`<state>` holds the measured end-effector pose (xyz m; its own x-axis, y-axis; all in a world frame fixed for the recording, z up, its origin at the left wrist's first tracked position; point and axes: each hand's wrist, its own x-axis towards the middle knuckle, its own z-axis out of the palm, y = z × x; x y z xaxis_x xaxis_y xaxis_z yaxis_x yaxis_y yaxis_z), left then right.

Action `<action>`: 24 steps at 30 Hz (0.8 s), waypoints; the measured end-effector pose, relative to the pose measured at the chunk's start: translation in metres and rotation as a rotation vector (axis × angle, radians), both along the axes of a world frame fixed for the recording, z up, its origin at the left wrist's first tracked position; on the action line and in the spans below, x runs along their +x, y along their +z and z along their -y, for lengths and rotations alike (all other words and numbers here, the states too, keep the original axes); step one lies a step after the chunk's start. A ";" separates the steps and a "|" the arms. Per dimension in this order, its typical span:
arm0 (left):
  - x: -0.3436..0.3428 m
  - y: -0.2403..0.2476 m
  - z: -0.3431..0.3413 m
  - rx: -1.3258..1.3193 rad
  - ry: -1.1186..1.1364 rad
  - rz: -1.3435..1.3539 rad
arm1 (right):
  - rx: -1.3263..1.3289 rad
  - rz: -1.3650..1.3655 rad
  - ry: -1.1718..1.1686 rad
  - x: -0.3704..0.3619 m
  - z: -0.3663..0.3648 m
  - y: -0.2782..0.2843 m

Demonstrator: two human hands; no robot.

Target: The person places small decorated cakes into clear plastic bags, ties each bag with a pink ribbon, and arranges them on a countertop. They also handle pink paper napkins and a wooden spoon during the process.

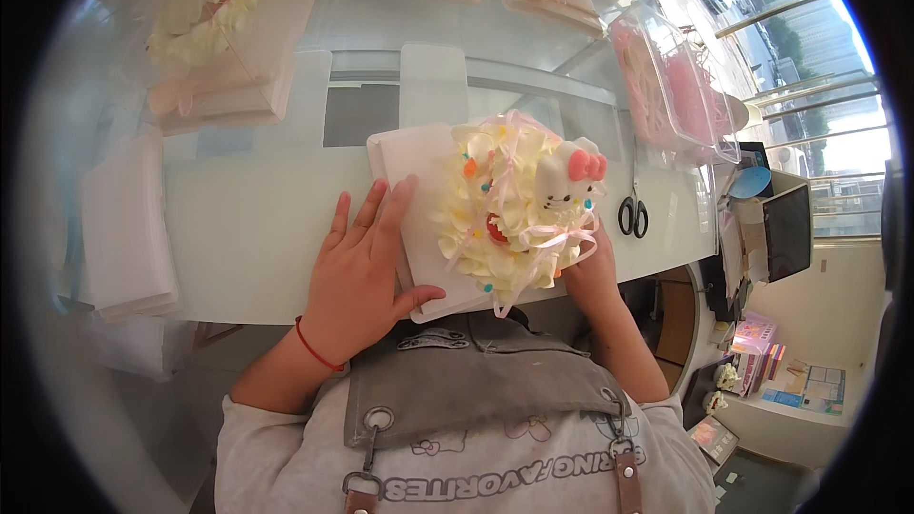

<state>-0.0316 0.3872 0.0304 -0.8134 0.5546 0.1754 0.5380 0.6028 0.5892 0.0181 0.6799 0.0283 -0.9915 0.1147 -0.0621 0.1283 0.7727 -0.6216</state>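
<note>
A pale yellow decoration covered in cream-like swirls (473, 186) stands out in front of me. It carries thin pink ribbons, small coloured beads and a white cat-shaped figure with a pink bow (566, 176). From its right side my right hand (588, 266) grips it, the fingers mostly hidden behind and under it. Beneath and to the left of the decoration lies a stack of whitish rectangular sheets or a flat box (416, 157). My left hand (367, 252) rests along that stack's left edge, fingers spread and thumb out, holding nothing.
Black-handled scissors (633, 215) lie on the white table (257, 247), right of the decoration. A clear bin with pink material (678, 95) stands beyond them. Another white stack (129, 219) is at the left. Clear boxes with similar decorations (211, 19) line the far side.
</note>
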 end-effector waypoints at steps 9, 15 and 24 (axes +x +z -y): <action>0.028 -0.007 -0.001 -0.112 0.182 -0.114 | 0.128 -0.322 0.206 0.017 0.001 0.001; 0.051 -0.002 -0.021 -0.143 0.201 -0.130 | -0.025 -0.502 0.265 0.029 -0.013 -0.006; 0.040 -0.012 -0.043 -0.057 0.603 0.162 | -0.193 -0.669 0.262 0.070 -0.115 -0.003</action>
<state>0.0084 0.4304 0.0187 -1.0000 -0.0054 0.0071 -0.0001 0.8055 0.5926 0.0879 0.7946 0.0257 -0.8179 -0.0825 0.5694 -0.4988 0.5948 -0.6304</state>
